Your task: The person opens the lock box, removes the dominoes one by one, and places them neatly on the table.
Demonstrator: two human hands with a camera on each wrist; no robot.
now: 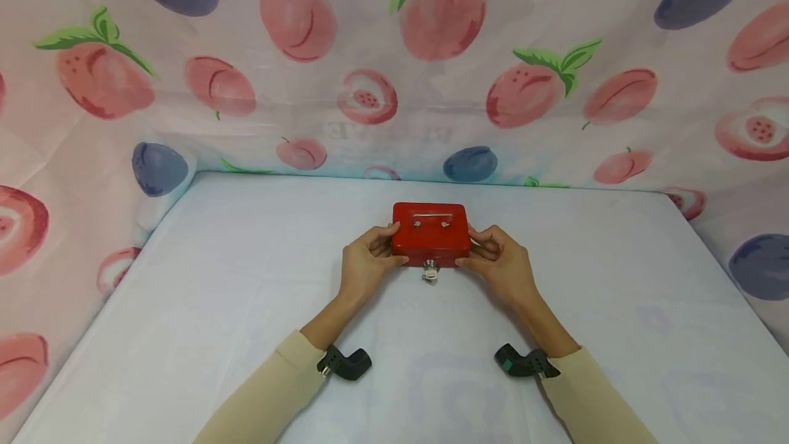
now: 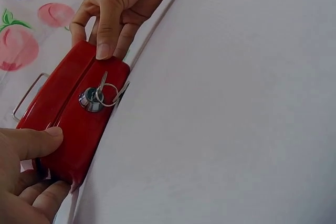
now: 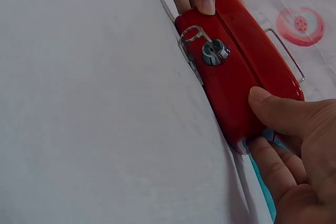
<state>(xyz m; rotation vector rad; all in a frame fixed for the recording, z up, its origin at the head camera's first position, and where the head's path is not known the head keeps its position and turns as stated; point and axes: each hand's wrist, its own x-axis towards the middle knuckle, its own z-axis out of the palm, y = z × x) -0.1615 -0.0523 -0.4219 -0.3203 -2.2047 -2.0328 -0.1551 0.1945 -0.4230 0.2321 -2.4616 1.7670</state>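
Note:
A small red cash box (image 1: pixel 430 242) with a thin wire handle on its lid is held from both sides near the middle of the table. My left hand (image 1: pixel 365 260) grips its left end, the thumb on the front face and the fingers around the side. On the opposite end my right hand (image 1: pixel 502 264) grips it the same way. A silver lock (image 2: pixel 91 99) sits in the front face with a key (image 3: pixel 210 42) in it, and a ring hangs from the key. The lid is closed.
White cloth covers the table (image 1: pixel 246 279). Behind it and at both sides hangs a fruit-print curtain (image 1: pixel 370 33). Dark wrist cameras are strapped at both sleeves.

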